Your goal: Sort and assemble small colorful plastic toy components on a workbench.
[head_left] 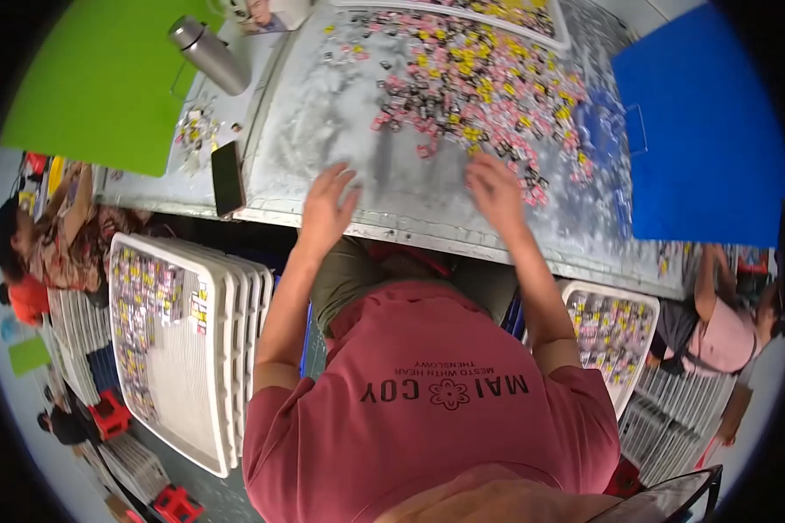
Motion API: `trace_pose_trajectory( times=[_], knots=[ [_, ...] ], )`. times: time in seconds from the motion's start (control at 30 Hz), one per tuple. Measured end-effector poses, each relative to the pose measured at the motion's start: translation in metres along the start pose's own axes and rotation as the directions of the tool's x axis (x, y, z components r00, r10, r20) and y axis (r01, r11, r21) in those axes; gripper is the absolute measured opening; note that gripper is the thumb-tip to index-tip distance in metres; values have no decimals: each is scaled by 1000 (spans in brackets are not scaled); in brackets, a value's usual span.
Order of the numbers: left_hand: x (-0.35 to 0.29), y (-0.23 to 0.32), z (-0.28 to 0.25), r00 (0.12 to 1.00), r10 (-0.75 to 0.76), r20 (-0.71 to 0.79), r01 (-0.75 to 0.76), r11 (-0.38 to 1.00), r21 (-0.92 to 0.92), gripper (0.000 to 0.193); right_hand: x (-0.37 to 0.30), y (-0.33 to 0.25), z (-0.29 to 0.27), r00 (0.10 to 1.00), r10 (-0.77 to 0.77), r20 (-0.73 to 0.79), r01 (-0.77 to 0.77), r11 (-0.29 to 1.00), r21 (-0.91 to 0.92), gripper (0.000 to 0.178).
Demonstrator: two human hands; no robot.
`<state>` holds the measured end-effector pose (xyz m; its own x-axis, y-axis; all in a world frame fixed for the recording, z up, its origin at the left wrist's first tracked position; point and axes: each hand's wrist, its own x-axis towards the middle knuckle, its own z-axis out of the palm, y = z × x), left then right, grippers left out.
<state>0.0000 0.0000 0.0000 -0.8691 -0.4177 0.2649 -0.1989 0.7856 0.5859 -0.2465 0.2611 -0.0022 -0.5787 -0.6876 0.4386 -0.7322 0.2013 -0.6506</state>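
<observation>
My left hand [330, 207] hovers over or rests on the bare near part of the metal-topped table [301, 122]; its fingers are apart and hold nothing I can see. To the right, my right hand [497, 193] is at the near edge of a spread of small pieces [462, 78]. Its fingers are bent and a little apart, with their tips beside a few yellow and pink pieces; nothing shows in them. The pieces are small, flat and squarish, in pink, yellow, black and white. Whether the fingertips touch any piece is hard to make out.
A phone [228, 179] and steel flask [208, 54] lie left. Green [105, 78] and blue [702, 131] panels flank the table. Stacked white trays [183, 366] stand left, another tray [610, 336] right, with pieces in them. People work on both sides.
</observation>
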Motion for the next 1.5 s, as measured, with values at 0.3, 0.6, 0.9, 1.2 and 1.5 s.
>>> trace_pose_trajectory(
  times=[0.3, 0.6, 0.9, 1.2, 1.5],
  knots=[
    [73, 55, 128, 929, 352, 115, -369, 911, 186, 75, -100, 139, -170, 835, 162, -525, -482, 675, -558, 39],
    [60, 66, 119, 914, 339, 223, -387, 893, 230, 74, -121, 151, -184, 871, 223, -439, -481, 575, -662, 40],
    [66, 75, 120, 915, 322, 243, -376, 898, 228, 69, -102, 106, -158, 952, 73, -298, -275, 634, -723, 18],
    [67, 59, 116, 975, 212, -66, -218, 970, -108, 45, -85, 6, -113, 984, -170, -49, 124, 861, -493, 17],
    [83, 54, 122, 986, 123, -113, -140, 978, -153, 18, -74, -37, -44, 940, -190, 283, 258, 940, -224, 19]
  ],
)
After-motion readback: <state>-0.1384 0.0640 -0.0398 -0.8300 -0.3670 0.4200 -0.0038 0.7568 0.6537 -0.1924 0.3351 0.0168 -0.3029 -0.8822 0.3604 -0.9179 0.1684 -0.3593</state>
